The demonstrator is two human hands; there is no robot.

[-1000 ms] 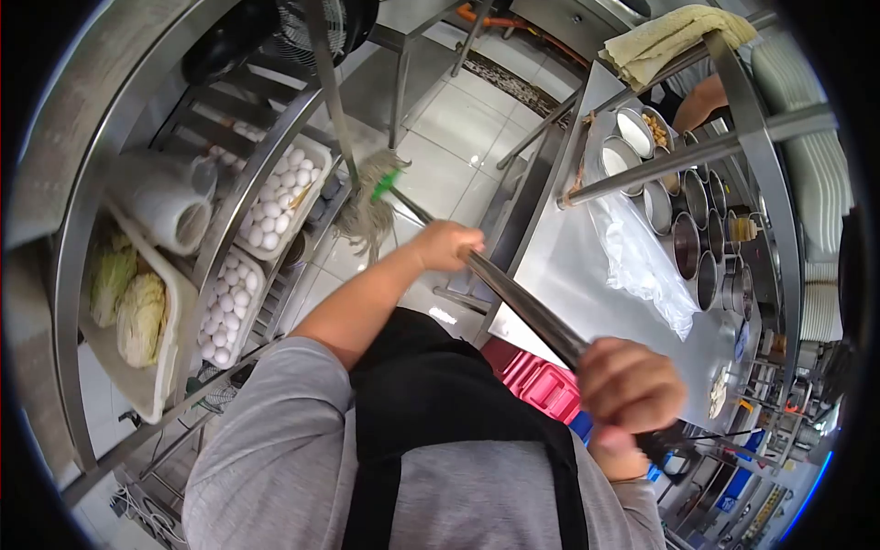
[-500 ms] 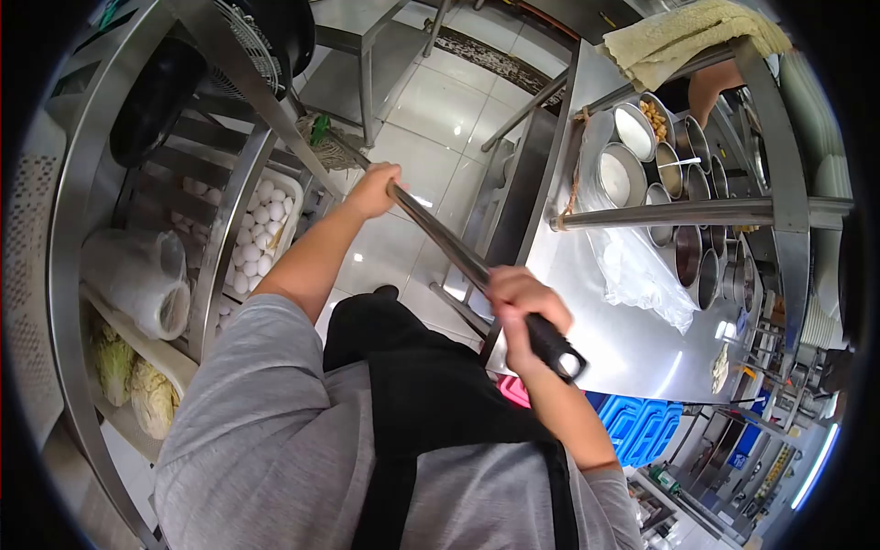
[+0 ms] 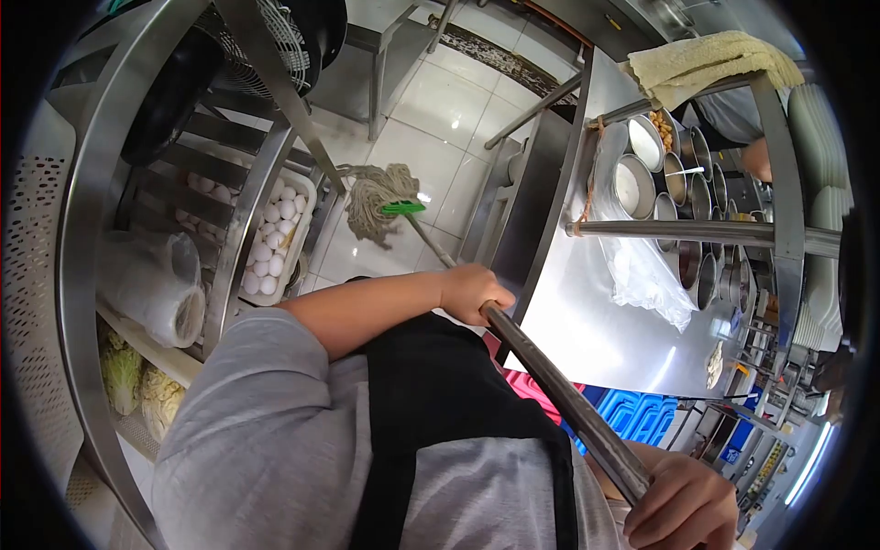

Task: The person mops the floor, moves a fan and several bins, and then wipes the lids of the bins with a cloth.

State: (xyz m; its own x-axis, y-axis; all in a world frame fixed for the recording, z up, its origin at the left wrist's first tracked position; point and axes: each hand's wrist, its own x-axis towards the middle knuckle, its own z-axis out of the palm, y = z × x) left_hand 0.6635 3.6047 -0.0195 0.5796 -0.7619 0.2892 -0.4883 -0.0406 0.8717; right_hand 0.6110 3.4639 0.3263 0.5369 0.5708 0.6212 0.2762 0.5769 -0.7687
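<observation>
1. Head view, looking steeply down: I log a mop, held in both hands, with its metal handle (image 3: 550, 385) running diagonally from lower right up to the floor.
2. Left hand (image 3: 472, 289): fingers wrapped tight around the handle at its middle, forearm stretched across the black apron (image 3: 440, 412).
3. Right hand (image 3: 683, 504): fist clamped on the upper end of the handle, at the lower right edge of the view.
4. Mop head (image 3: 376, 197): pale string bundle with a green clamp (image 3: 403, 208), resting on the white floor tiles (image 3: 440, 101), just beside the leg of the shelf rack (image 3: 275, 82).
5. Rack contents at left: 1 tray of white eggs (image 3: 270, 243), a roll of clear bags (image 3: 151, 284), cabbages (image 3: 137, 385) below.
6. Steel counter (image 3: 596, 321) at right: round metal containers (image 3: 632, 179), a crumpled clear plastic bag (image 3: 646, 275), a folded cloth (image 3: 706, 60) on the rail above.
7. Another person's hand (image 3: 757, 158) shows at the far end of the counter.
8. Blue crates (image 3: 637, 412) sit under the counter.
</observation>
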